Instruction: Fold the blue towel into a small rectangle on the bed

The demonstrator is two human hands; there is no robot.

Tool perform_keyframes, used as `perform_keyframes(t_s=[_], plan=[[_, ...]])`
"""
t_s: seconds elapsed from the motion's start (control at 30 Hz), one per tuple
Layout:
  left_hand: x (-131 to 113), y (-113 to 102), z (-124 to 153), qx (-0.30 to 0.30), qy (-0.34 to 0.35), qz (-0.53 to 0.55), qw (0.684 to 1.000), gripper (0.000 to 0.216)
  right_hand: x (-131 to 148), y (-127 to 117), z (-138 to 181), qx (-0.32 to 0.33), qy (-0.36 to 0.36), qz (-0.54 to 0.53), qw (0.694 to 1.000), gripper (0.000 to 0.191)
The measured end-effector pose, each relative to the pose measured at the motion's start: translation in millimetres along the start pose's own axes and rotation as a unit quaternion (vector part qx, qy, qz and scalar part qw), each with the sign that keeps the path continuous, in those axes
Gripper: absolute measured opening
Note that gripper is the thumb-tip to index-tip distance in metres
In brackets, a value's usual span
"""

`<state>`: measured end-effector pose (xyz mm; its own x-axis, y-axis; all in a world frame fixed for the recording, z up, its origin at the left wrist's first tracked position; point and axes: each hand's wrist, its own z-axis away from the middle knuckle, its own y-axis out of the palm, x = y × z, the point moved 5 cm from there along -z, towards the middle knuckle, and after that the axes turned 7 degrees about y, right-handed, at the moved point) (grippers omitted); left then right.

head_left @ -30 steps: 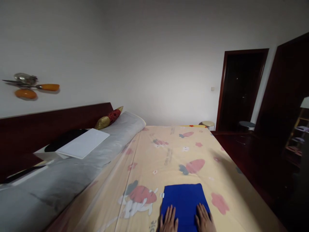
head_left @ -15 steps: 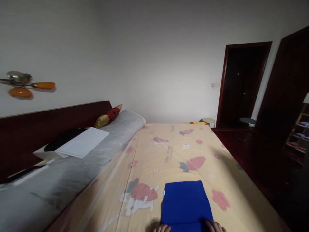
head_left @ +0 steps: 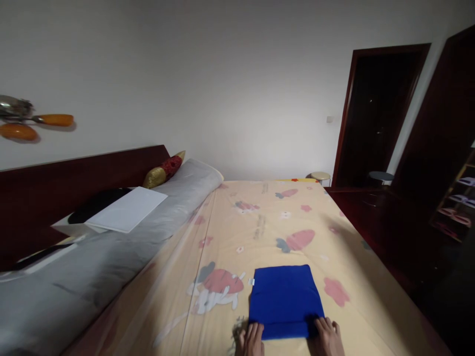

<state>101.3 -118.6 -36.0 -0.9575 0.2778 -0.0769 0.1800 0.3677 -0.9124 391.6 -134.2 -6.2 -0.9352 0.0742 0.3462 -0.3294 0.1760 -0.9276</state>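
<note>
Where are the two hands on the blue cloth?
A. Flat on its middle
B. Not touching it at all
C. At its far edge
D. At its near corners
D. The left hand and right hand grip the near corners of the folded blue cloth on the bed sheet.

Single head-worn view, angled forward and down along the bed (head_left: 267, 222), far wall (head_left: 222, 89) beyond, hands at bottom edge

No text, label, brand, number or sign can be read. Faint grey lettering is printed on the bedsheet (head_left: 260, 232) near its middle, but it is too blurred to be made out. A small white tag (head_left: 251, 282) is seen on the blue folded cloth (head_left: 284, 300), with nothing legible on it.
</note>
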Motion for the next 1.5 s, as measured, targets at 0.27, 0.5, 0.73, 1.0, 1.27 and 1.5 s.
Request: perform_keyframes(t_s=[0.27, 0.5, 0.73, 1.0, 1.27, 1.5], plan=[[-0.6, -10.0, -38.3, 0.023, -0.003, 0.034, 0.999, 0.037, 23.1, -15.0, -32.1, 0.01, 0.006, 0.034, 0.999, 0.04], [3.9, -7.5, -21.2, 0.063, -0.029, 0.017, 0.997, 0.039, 11.4, -4.5, -20.5, 0.033, -0.014, 0.033, 0.999, 0.043], [-1.7, -16.7, 8.7, 0.098, -0.066, -0.017, 0.993, 0.038, -5.2, 17.7, 6.4, 0.084, -0.002, 0.043, 0.996, 0.035], [-45.2, 22.9, -6.7, 0.108, 0.016, 0.014, 0.994, 0.051, 41.5, 42.4, 12.2, 0.041, -0.076, -0.043, 0.995, 0.048], [-34.6, 1.1, 9.3, -0.063, 0.214, -0.028, 0.974, 0.048, 34.6, 51.9, 14.8, 0.029, -0.153, -0.066, 0.986, 0.045], [-9.2, -1.6, 5.0, 0.023, 0.076, -0.02, 0.997, 0.051, 15.5, 44.3, 11.9, -0.005, -0.11, -0.008, 0.994, 0.048]])
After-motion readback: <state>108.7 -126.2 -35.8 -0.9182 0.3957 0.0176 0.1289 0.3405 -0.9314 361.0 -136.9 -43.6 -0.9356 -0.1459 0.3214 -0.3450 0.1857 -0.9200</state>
